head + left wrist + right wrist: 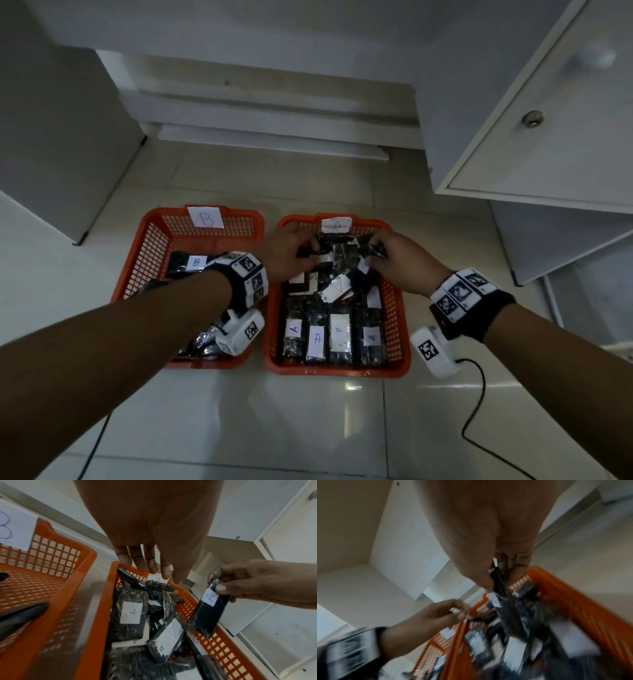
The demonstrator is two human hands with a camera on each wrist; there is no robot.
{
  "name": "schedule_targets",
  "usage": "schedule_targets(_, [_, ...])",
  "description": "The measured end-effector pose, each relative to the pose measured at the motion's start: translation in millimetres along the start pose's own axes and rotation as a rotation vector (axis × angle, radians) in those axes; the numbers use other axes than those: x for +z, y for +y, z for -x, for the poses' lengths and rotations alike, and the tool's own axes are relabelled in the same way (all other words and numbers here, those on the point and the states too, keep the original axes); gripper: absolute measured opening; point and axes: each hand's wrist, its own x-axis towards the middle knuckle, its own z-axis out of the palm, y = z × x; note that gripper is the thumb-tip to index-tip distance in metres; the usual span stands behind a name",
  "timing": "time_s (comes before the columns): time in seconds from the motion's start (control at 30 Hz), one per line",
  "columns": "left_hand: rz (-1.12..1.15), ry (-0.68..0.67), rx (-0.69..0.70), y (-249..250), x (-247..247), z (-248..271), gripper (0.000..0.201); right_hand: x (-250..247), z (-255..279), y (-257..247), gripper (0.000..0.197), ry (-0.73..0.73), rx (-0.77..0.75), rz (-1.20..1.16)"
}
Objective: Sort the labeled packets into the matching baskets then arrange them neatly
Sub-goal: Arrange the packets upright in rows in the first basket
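Packets with handwritten letter labels lay in two orange mesh baskets side by side on a pale tiled floor (pixel 342 428), with white cabinet panels behind and a cabinet door (pixel 534 113) standing open at upper right, clear of the work area. A black cable (pixel 479 404) trailed across the tiles near the right wrist. Basket B (pixel 150 240), on the left and tagged "B" on its far wall, held a "B" packet (pixel 191 263), with further contents largely hidden beneath the left forearm. Basket A (pixel 397 329), on the right, held four "A" packets (pixel 317 337) lined side by side along the near wall; behind them sat a loose, overlapping heap (pixel 334 287). All packets were dark, glossy plastic with white paper labels. Right hand (pixel 254 581) pinched one "A" packet (pixel 208 609) by its top edge between thumb and fingers, lifted above the basket's right rim. Left hand (pixel 145 536) hovered over the far end of the heap, fingers (pixel 150 561) extended downward and relaxed, holding nothing in the left wrist view.
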Motion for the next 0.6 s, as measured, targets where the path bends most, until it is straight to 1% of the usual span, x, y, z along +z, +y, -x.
schedule_targets(0.1, [0.078,0.025,0.017,-0.2,0.6,-6.1,0.026,17.8,20.6,-7.6,0.015,-0.007,0.009,-0.231])
schedule_targets(0.17, [0.140,-0.028,-0.001,1.9,3.7,-6.6,0.031,33.1,26.7,-3.6,0.018,0.042,0.069,-0.476])
schedule_targets(0.2, [0.167,-0.093,-0.019,3.2,5.0,-6.0,0.036,39.5,27.8,-2.9,0.020,0.091,0.112,-0.598])
schedule_targets(0.27, [0.203,-0.289,-0.048,6.5,5.4,-2.7,0.046,48.5,30.8,-4.3,0.025,0.144,0.227,-0.828])
schedule_targets(0.3, [0.216,-0.380,-0.045,7.1,6.7,-0.3,0.045,53.6,33.3,-5.0,0.027,0.127,0.280,-0.931])
schedule_targets(0.33, [0.214,-0.436,-0.029,6.8,8.0,2.7,0.039,59.1,36.1,-5.1,0.027,0.097,0.313,-1.011])
schedule_targets(0.37, [0.205,-0.452,-0.014,5.5,8.3,5.4,0.032,64.5,38.5,-5.1,0.024,0.072,0.323,-1.045])
schedule_targets(0.4, [0.198,-0.451,-0.002,4.4,7.3,7.9,0.028,69.4,39.3,-5.0,0.018,0.076,0.317,-1.015])
schedule_targets(0.43, [0.188,-0.450,0.007,1.5,5.6,10.0,0.027,73.7,36.7,-1.7,0.012,0.119,0.285,-0.897])
schedule_targets(0.47, [0.168,-0.462,0.011,-1.4,2.7,12.3,0.025,75.6,32.2,3.4,0.011,0.183,0.237,-0.709])
schedule_targets(0.53, [0.073,-0.475,0.025,-5.8,-1.7,17.4,0.021,73.2,16.8,15.3,0.020,0.296,0.132,-0.306])
schedule_targets(0.57, [0.004,-0.461,0.050,-7.4,-1.4,20.6,0.024,69.4,8.4,18.0,0.029,0.332,0.082,-0.162])
schedule_targets(0.6, [-0.065,-0.438,0.085,-6.6,0.6,24.7,0.027,66.4,-0.4,19.5,0.039,0.338,0.043,-0.080])
